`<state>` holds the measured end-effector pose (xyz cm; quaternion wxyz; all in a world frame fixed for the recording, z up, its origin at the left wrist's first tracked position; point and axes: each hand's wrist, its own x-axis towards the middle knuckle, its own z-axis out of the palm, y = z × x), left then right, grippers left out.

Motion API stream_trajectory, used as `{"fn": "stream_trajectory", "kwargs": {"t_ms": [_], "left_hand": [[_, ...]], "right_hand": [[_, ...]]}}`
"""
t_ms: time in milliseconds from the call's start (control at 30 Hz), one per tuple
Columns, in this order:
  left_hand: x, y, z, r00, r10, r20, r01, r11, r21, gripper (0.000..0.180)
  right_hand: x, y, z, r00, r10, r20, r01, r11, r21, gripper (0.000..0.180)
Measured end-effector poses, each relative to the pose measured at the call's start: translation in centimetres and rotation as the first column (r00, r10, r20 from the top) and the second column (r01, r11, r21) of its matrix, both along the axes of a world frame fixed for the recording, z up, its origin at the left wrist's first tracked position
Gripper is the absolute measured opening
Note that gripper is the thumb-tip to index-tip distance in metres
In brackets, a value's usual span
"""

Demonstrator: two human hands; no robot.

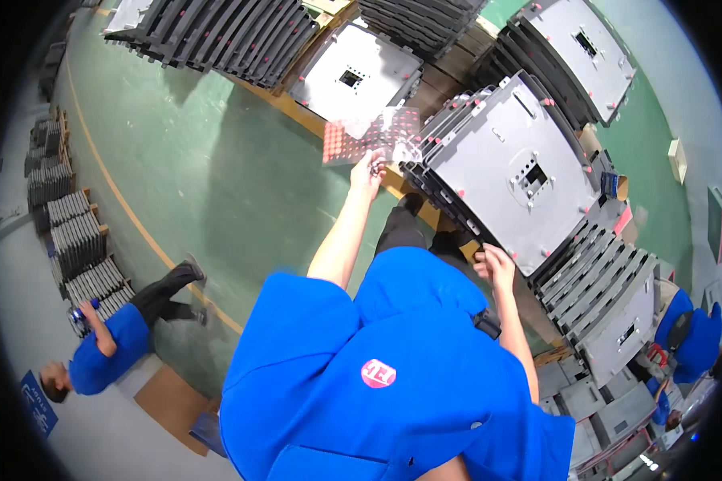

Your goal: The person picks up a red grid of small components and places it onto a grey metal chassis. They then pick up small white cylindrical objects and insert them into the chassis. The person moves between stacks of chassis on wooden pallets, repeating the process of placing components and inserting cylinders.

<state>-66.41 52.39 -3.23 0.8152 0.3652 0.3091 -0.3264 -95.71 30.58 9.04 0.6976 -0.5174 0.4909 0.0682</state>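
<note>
My left hand [368, 173] is closed on the lower edge of a clear sheet of red round stickers [348, 144]. Rows of red dots fill its left part, while its right side looks sparser and glossy. Beside the sheet lies a grey rectangular panel [501, 172], topmost on a stack, with a square cutout and red dots along its edges. My right hand [496, 266] is by the panel's near edge, fingers curled together. Anything between those fingertips is too small to make out, and I cannot tell whether they touch the panel.
More stacked panels stand ahead: a light panel [357, 76], a dark row [225, 36] and a right-hand stack [573, 52]. A cardboard tube [618, 187] and slanted panels [610, 280] are at right. Another person [116, 345] walks at left; a blue-clad person [690, 337] is far right.
</note>
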Motion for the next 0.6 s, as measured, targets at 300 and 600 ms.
{"fn": "stream_trajectory", "kwargs": {"t_ms": [300,600], "left_hand": [[3.1,1.7,-5.6,0.998,0.045,-0.049,-0.038,0.99,0.134,0.028],[10.8,0.2,-11.9,0.996,0.037,0.077,-0.049,0.986,0.158,0.027]], "right_hand": [[-9.4,1.0,1.6,0.744,0.535,-0.401,-0.633,0.756,-0.166,0.013],[-13.3,1.0,0.5,0.781,0.237,-0.578,-0.234,0.969,0.082,0.011]]}}
